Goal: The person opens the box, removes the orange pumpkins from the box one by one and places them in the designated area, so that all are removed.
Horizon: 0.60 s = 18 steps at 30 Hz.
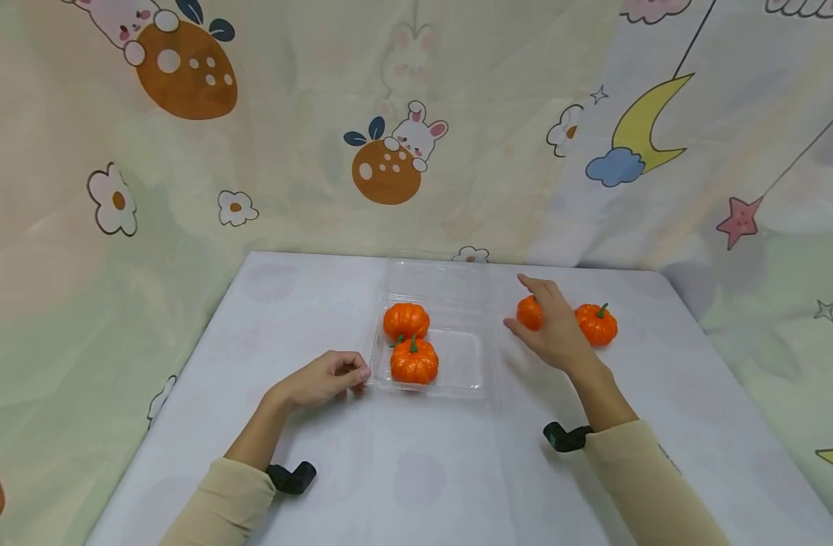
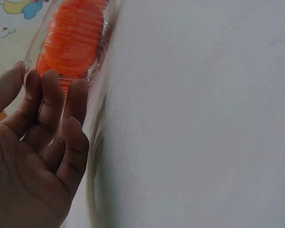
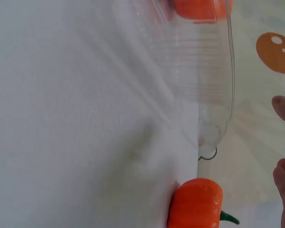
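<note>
A clear plastic box (image 1: 457, 356) with its lid folded back stands mid-table. Two small orange pumpkins sit in its left half, the rear pumpkin (image 1: 406, 321) touching the front pumpkin (image 1: 414, 361). My left hand (image 1: 326, 379) pinches the box's near left corner, thumb at the rim and fingertips against the wall (image 2: 66, 47). To the right of the box, my right hand (image 1: 553, 326) reaches over a third pumpkin (image 1: 529, 312), partly hidden behind it. Thumb and fingers are spread apart there. Just beyond that hand lies another pumpkin (image 1: 597, 324) with a green stem.
The white-covered table (image 1: 416, 470) ends at a cloth backdrop (image 1: 307, 152) printed with rabbits, flowers and a moon. The raised lid (image 1: 437, 280) lies toward the table's far edge. Dark wrist cameras stick out from both sleeves.
</note>
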Motion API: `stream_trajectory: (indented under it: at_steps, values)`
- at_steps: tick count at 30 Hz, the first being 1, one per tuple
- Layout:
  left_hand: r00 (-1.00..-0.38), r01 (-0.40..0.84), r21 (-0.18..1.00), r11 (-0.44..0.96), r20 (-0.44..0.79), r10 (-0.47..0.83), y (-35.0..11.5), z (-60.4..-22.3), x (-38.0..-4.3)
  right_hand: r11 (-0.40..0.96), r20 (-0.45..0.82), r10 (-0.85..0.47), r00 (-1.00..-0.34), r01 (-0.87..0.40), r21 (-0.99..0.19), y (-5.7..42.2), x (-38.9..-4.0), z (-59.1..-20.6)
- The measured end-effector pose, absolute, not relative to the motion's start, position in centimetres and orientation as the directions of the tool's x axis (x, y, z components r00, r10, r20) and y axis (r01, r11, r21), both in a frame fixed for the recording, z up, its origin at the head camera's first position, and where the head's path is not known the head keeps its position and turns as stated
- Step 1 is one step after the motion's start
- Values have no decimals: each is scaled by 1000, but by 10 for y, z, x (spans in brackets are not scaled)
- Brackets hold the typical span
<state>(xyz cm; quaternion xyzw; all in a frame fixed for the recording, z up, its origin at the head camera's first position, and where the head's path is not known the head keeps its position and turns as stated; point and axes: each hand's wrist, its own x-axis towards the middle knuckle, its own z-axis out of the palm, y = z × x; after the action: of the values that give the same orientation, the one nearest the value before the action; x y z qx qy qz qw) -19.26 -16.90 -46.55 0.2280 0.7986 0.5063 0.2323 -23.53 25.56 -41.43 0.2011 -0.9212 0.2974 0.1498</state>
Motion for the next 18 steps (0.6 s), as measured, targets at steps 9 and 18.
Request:
stream_trajectory:
  at_steps: [9, 18]
  values:
    - [-786, 122, 928, 352, -127, 605, -163, -468, -190, 712, 349, -327, -878, -472, -519, 231, -229, -415]
    - [-786, 138, 920, 367, -124, 606, -166, -468, -189, 657, 338, -437, -833, -553, -513, 202, -225, -419]
